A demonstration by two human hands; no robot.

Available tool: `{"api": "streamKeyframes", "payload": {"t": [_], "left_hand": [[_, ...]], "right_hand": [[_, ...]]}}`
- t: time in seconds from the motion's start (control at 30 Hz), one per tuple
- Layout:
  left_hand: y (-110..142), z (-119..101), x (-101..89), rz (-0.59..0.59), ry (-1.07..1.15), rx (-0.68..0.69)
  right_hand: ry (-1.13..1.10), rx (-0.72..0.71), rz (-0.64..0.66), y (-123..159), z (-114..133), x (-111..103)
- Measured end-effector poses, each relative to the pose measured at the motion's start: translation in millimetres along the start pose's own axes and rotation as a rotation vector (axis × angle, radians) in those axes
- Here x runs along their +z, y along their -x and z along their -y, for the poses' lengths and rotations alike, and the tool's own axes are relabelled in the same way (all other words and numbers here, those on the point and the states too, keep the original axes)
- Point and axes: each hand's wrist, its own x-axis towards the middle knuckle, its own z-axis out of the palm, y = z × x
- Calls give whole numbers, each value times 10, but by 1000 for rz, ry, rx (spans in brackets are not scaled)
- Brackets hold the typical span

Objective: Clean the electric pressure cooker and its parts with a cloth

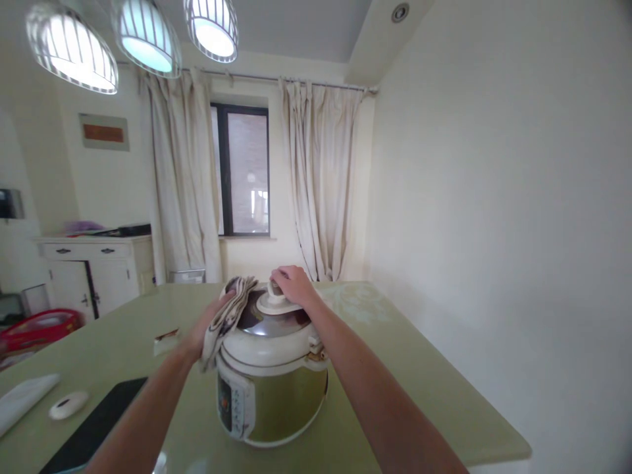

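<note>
An electric pressure cooker (289, 405) with a white rim and a shiny lid (269, 324) stands upright on the green table. On top of the lid, my right hand (292, 284) is closed round the white knob handle (274, 299). My left hand (207, 322) presses a folded patterned cloth (232, 313) against the left side of the lid; its fingers are mostly behind the cloth. The control panel (236, 405) faces toward me at the lower left of the cooker.
On the table (395, 395), a black mat (99, 421), a white mouse (69, 405) and a white keyboard-like object (24, 398) lie at left. A small packet (166, 341) lies beyond my left forearm. A red basket (44, 326) is past the left edge; a wall (494, 197) borders the right side.
</note>
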Motion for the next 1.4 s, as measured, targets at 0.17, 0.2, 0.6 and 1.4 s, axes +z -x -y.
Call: {"api": "streamKeyframes", "payload": {"t": [0.17,0.2,0.6,1.4], "left_hand": [[861,348,561,-358,-54,-85],[1038,442,734,-440,-38,-67],[1544,148,1388,-540,-618,275],[397,-1296,510,-60,-700,346]], "right_hand": [[-10,8,-14,6,-2,17],[-11,10,-16,5,-5,21],[17,5,-3,12,21,-10],[-113,-79,-107,-72,-99,-15]]}}
